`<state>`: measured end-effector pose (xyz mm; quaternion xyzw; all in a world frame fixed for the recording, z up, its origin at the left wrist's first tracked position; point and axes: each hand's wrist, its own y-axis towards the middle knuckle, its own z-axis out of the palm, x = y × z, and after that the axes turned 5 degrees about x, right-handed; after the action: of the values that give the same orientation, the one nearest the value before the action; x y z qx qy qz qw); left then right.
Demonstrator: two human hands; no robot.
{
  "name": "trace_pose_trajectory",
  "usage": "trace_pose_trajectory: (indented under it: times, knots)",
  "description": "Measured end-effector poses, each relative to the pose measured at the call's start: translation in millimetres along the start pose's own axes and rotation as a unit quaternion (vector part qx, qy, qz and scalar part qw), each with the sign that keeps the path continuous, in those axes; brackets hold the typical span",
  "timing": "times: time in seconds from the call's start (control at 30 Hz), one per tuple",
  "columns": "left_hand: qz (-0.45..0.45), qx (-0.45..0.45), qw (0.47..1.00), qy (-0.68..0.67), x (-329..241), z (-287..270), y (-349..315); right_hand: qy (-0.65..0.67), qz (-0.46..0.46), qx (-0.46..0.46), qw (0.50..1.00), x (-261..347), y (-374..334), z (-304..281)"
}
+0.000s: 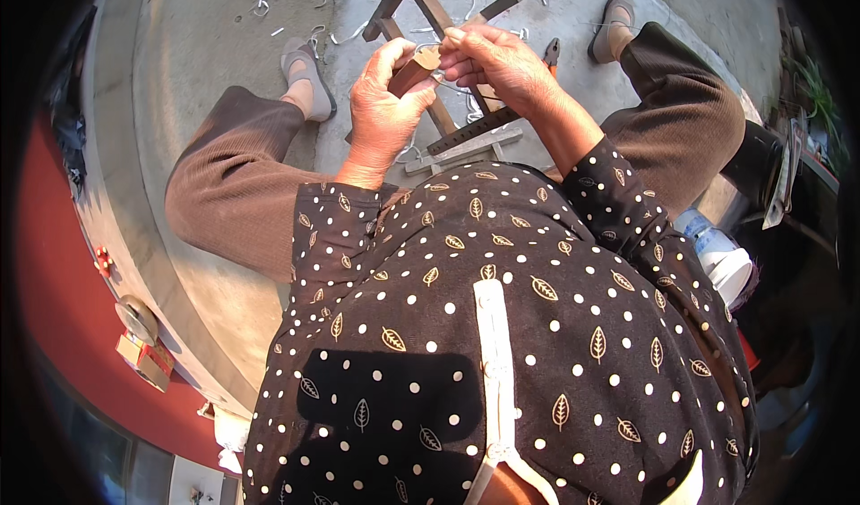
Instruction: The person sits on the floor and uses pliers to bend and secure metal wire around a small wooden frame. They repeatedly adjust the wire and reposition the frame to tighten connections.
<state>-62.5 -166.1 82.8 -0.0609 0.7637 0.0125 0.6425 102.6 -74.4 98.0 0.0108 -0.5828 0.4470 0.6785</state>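
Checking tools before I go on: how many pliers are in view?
1: orange-handled pliers lie on the concrete floor, just beyond the right hand. Others may be hidden under the hands or wooden frame.

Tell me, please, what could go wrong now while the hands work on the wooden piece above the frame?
1. The left hand grips the wooden piece while the right hand pulls a thin wire at it; the wire end might prick a finger.
2. The piece is held in the air over the frame; it could slip and fall.
3. Wire scraps and pliers lie near the feet; stepping on them may hurt.
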Motion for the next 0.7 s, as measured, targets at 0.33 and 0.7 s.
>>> trace_pose_trajectory:
  times: [0.33, 0.7]
  knots:
    - [0.050, -0.018, 0.993, -0.103, -5.2, 2.1, 2.9, 0.023, -0.242, -0.142, 0.960, 20.8, -21.4, -55.7]
    - [0.045, -0.023, 0.996, -0.075, -10.4, 0.1, 22.3, 0.039, 0.195, -0.397, 0.896, -86.3, 18.1, -195.6]
